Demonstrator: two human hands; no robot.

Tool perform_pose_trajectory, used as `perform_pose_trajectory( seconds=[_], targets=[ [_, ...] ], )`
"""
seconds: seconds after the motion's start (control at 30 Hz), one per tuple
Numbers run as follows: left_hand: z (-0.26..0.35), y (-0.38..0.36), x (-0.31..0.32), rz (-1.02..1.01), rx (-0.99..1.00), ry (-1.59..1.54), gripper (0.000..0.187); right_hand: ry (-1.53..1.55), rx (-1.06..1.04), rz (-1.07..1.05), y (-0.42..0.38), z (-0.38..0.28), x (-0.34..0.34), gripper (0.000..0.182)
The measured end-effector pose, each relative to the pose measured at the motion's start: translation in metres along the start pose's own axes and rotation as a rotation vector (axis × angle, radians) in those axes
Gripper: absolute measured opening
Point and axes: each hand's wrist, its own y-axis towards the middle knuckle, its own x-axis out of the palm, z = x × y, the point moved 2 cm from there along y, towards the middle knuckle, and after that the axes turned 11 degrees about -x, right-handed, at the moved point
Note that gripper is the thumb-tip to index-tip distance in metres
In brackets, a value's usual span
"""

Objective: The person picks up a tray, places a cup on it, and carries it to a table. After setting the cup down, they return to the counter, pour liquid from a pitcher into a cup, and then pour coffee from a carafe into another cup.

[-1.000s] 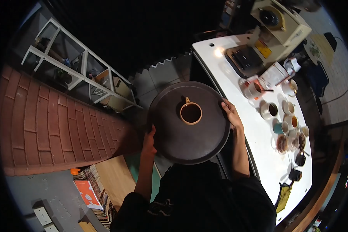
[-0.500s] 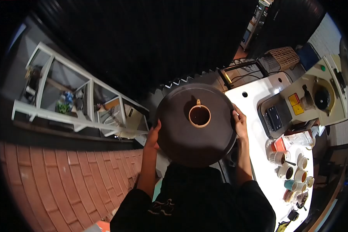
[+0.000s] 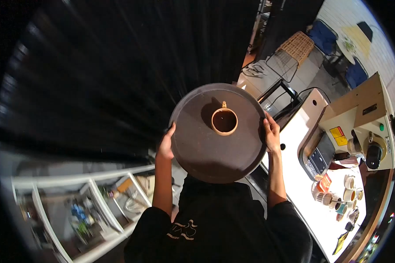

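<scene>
A round dark brown tray (image 3: 206, 158) is held out in front of my body between both hands. On it, right of its middle and toward the far side, stands an upright tan cup (image 3: 224, 133) of dark liquid, its handle pointing away from me. My left hand (image 3: 166, 142) grips the tray's left rim, thumb on top. At the right rim my right hand (image 3: 271, 134) is closed in the same way. The fingers under the tray are mostly hidden. Neither hand touches the cup.
To my right is a white counter (image 3: 294, 151) with several cups (image 3: 349, 195), a black scale (image 3: 319, 155) and a beige machine (image 3: 364, 118). A white shelf unit (image 3: 92, 184) stands at left. Dark curtain (image 3: 96, 87) hangs ahead. A wicker chair (image 3: 297, 47) is beyond.
My view has turned to the right: the shelves have slid down and left, and the chairs beyond show more. Both hands keep their hold on the tray, with the cup still upright.
</scene>
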Motion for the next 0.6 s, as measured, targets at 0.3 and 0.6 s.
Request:
perform_pose_trajectory(
  seconds=[0.3,0.6],
  targets=[
    [0.141,0.136,0.077,0.037,-0.197,0.386,0.063,-0.131,-0.058,0.356,0.083,0.007,0.015,0.038],
    [0.194,0.314,0.183,-0.268,-0.248,0.541,0.054,-0.193,-0.054,0.682,0.167,0.018,-0.017,0.037]
  ],
)
